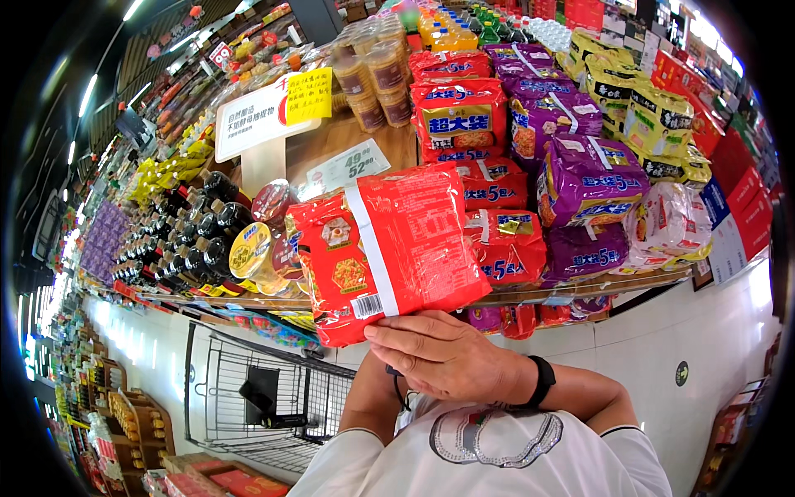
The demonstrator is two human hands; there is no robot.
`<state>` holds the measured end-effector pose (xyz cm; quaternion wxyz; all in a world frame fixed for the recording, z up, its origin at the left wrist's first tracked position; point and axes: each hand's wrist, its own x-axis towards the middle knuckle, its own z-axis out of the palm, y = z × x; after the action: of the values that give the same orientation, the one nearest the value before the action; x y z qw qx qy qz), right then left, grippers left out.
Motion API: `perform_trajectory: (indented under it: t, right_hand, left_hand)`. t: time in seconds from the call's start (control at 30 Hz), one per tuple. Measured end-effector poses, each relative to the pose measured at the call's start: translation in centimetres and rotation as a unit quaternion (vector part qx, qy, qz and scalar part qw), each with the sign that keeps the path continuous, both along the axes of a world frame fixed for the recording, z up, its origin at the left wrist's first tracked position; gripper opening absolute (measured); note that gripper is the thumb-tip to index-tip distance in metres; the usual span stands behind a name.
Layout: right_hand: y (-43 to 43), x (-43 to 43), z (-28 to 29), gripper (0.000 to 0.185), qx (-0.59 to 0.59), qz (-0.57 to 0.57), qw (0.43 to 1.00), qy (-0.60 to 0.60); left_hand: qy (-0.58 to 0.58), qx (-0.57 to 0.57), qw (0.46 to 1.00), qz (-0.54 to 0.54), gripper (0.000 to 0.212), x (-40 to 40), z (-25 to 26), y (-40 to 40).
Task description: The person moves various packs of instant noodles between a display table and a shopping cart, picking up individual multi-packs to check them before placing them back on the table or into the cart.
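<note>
A red plastic multipack of instant noodles (413,248) is raised in front of me, its back with a white strip and barcode facing up. My right hand (435,354), with a black wristband, holds its lower edge; the fingers lie together across the edge and the thumb is hidden. My left forearm reaches up beneath the pack, and the left hand is out of sight behind it. Beyond the pack, similar red noodle packs (459,118) are stacked beside purple noodle packs (593,180). Instant noodle tubs (250,250) stand just left of it.
Dark bottles (214,255) crowd the left of the wooden display table (646,284). A price sign (261,121) and a price card (348,166) stand behind the held pack. Yellow packs (658,121) are piled at right. A wire shopping cart (279,397) is at my lower left.
</note>
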<state>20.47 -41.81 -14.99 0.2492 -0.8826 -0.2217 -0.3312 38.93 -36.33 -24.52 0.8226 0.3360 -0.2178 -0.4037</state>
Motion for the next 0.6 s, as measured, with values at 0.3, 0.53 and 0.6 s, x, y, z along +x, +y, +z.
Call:
perform_trajectory:
  t: [0.3,0.53,0.6]
  right_hand:
    - [-1.5,-0.1,0.5,0.050,0.106,-0.043,0.993,-0.032]
    - [-5.4,-0.8,0.5,0.079,0.183,-0.140,0.973,0.009]
    - [-7.0,0.0,-1.1,0.083,0.299,-0.171,0.938,0.032]
  left_hand:
    - [-0.019,-0.003,0.999,-0.031,0.051,1.1,0.0,-1.3]
    - [-0.062,-0.019,0.997,-0.047,0.051,3.1,0.8,-3.0]
    - [-0.085,-0.037,0.996,-0.007,0.051,3.6,0.7,-4.6]
